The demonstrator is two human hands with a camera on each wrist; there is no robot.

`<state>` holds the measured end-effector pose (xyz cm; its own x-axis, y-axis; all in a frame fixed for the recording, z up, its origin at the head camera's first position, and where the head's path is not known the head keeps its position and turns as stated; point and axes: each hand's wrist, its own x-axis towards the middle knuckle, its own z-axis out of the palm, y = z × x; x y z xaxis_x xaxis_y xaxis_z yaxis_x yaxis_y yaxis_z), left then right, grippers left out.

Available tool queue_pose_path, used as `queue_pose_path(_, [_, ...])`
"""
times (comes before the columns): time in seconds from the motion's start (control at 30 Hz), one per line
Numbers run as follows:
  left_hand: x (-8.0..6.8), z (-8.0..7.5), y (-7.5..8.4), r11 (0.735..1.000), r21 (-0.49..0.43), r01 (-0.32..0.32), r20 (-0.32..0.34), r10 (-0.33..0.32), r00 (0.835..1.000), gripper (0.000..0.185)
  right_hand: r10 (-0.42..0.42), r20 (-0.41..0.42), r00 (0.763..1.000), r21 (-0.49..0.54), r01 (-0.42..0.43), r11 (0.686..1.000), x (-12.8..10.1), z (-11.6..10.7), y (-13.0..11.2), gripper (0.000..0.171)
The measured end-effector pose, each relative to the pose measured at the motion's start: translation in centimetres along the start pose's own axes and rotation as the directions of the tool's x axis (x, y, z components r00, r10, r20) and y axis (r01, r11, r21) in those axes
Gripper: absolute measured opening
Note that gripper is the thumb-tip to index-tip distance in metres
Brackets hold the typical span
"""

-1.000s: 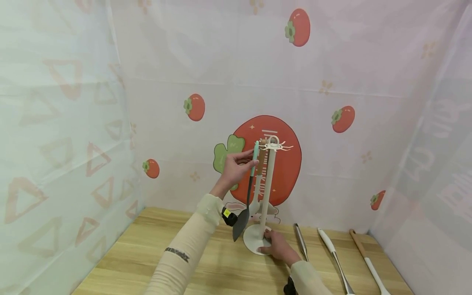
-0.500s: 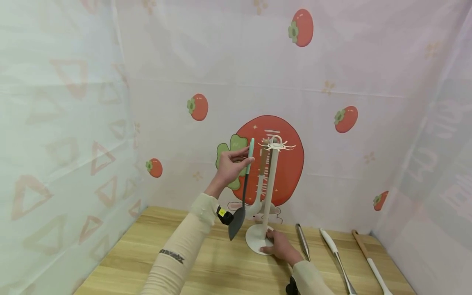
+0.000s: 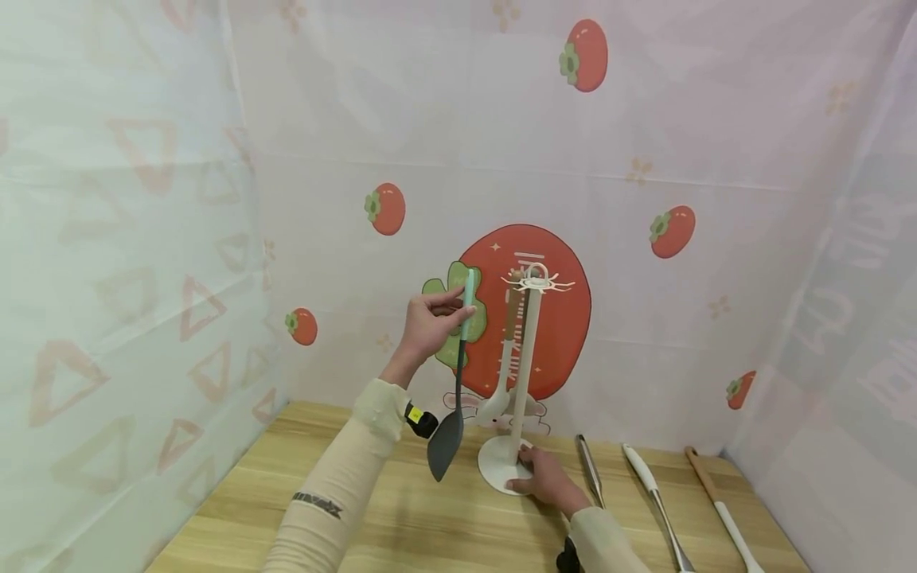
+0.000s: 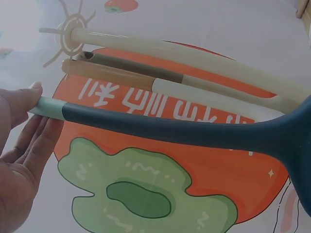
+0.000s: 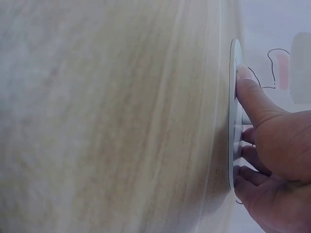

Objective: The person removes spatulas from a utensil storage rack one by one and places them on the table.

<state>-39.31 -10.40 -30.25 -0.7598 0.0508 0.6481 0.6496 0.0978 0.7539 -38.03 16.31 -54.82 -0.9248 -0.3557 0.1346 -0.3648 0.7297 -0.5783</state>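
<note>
My left hand pinches the pale teal end of a dark spatula, which hangs blade down, off the table and left of the white hook stand. In the left wrist view the spatula's handle crosses below the stand's pole, with my fingers at its teal tip. A wooden-handled white spoon hangs from the stand's top hooks. My right hand rests on the stand's round base. The right wrist view shows its thumb and fingers pressing the base.
The wooden table is enclosed by cloth walls printed with strawberries. Three utensils lie on it right of the stand: metal tongs, a white-handled tool and a wooden-handled one. The table's left half is bare wood.
My left hand has carried the spatula leftward, away from the stand's hooks, and a little lower. My right hand has stayed on the base.
</note>
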Motion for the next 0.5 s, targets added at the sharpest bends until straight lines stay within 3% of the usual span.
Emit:
queue_pose_path(0.27, [-0.5, -1.2, -0.1, 0.999, 0.033, 0.006, -0.042, -0.005, 0.999, 0.040, -0.023, -0.002, 1.000, 0.010, 0.023, 1.000, -0.1, 0.2, -0.1, 0.061])
queue_pose_path(0.5, [-1.0, -1.7, -0.3, 0.995, 0.087, 0.051, -0.082, -0.044, 0.996, 0.039, -0.027, -0.006, 1.000, 0.013, 0.028, 1.000, 0.0, 0.1, 0.0, 0.062])
